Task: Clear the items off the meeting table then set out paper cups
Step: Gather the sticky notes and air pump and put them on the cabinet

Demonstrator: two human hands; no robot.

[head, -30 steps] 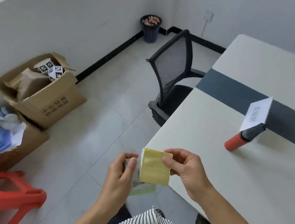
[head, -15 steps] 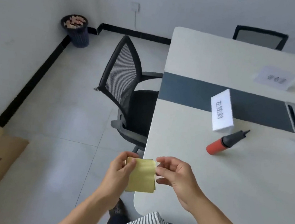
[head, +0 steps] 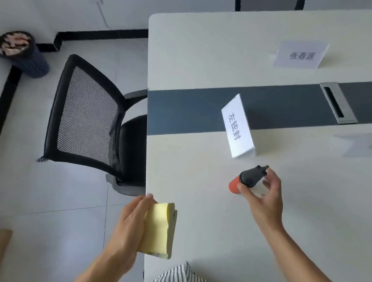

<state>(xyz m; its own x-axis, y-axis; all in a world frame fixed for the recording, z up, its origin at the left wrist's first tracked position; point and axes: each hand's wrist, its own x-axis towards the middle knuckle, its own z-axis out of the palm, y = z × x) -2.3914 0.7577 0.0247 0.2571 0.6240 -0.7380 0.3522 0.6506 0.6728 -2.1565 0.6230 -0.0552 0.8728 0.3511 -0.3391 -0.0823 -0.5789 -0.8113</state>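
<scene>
I judge I am in the clearing half of the task, with no paper cups in view anywhere, so setting them out has to wait. My left hand [head: 131, 225] has its grip clamped on a pad of yellow sticky notes [head: 160, 229], fingers wrapped along its left edge, holding it just over the near corner of the worktop [head: 214, 57]. My right hand [head: 264, 197] is out at about 1 o'clock from the pad, curled around a red-bodied marker with a black cap [head: 247, 180]. The thumb lies against the red end and the fingertips reach over by the cap tip, so the marker sits inside the grip, its cap pointing toward 2 o'clock; the fingers look loosely cupped, and I cannot tell whether the marker is lifted off the surface or only touched. The next move, as I read it, calls for firming that pinch on the barrel and raising it straight up, because a round body could roll away if nudged sideways. Just beyond the marker at 12 o'clock stands a white name card [head: 238, 126], tented, straddling the edge of the dark centre strip [head: 184, 110]; I would keep my knuckles from clipping it. A second name card [head: 301, 54] stands well apart at the far side, and a third blurred card [head: 367, 145] lies at 3 o'clock. Those look like the remaining items to clear.
</scene>
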